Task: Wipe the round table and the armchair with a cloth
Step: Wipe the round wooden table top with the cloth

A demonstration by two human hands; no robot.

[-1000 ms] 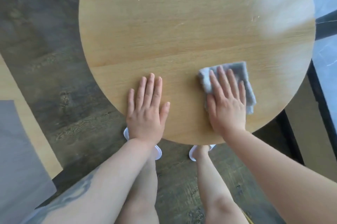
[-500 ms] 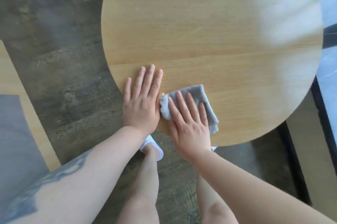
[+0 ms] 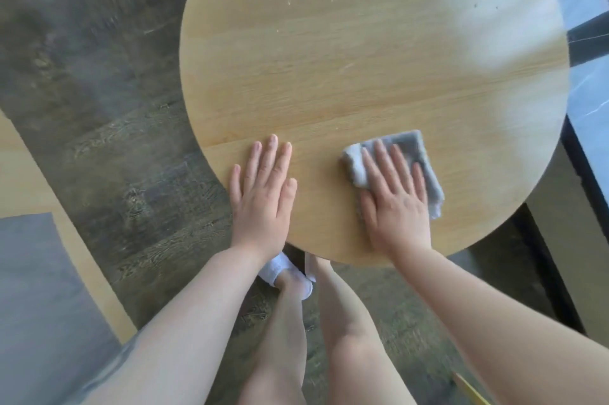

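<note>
At far left, a grey panel (image 3: 36,299) edged in pale wood (image 3: 75,240) juts into view above a dark, weathered plank floor (image 3: 99,91). To its right, a round, light-wood counter (image 3: 346,58) fills the upper middle of the view, its grain running side to side and a few pale specks (image 3: 289,2) dotting the far part of its surface.

The person's left hand (image 3: 262,197) lies flat, palm down, on the near left edge of the counter, fingers straight and close together, thumb out to the right, holding nothing. The bare forearm reaches in from the lower left. Below the counter's rim, two bare legs show, with a white slipper (image 3: 286,272) on the floor just beside the edge.

Further right, the right hand (image 3: 393,203) presses flat on a folded grey cloth (image 3: 408,144), fingers straight and slightly spread across it. The cloth lies on the near right part of the counter, near the rim, its far edge and right side showing past the fingertips and a lighter, fluffy fold on its left. The two hands are apart, with bare wood between them.

A bright patch of glare (image 3: 494,9) washes over the counter's right side. Beyond the right rim stand a dark frame (image 3: 590,38) and a pale bluish surface (image 3: 590,114). The armchair cannot be made out for certain.
</note>
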